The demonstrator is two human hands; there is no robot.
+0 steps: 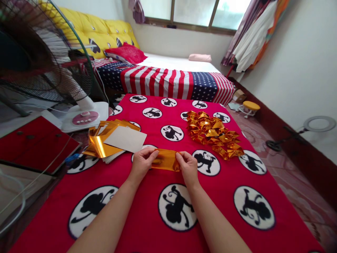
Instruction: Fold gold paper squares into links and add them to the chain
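Observation:
A strip of shiny gold foil paper (pixel 165 160) is stretched between my two hands above the red cloth with monkey prints. My left hand (pixel 143 161) pinches its left end between thumb and fingers. At the right end, the thumb and fingers of my right hand (pixel 187 164) are closed on the foil. To the left lies a loose stack of gold foil sheets (pixel 101 146), with a pale grey sheet (pixel 126 138) on top, its face plain. Several folded gold foil pieces (pixel 207 130) sit in a heap beyond my right hand.
A fan (pixel 85 114) stands at the left beside a red panel (pixel 37 140). Behind the red-covered table (pixel 147 225) is a bed with a striped, starred cover (pixel 168 81). A yellow stool (pixel 251 105) and a ring-topped stand (pixel 319 123) are at the right.

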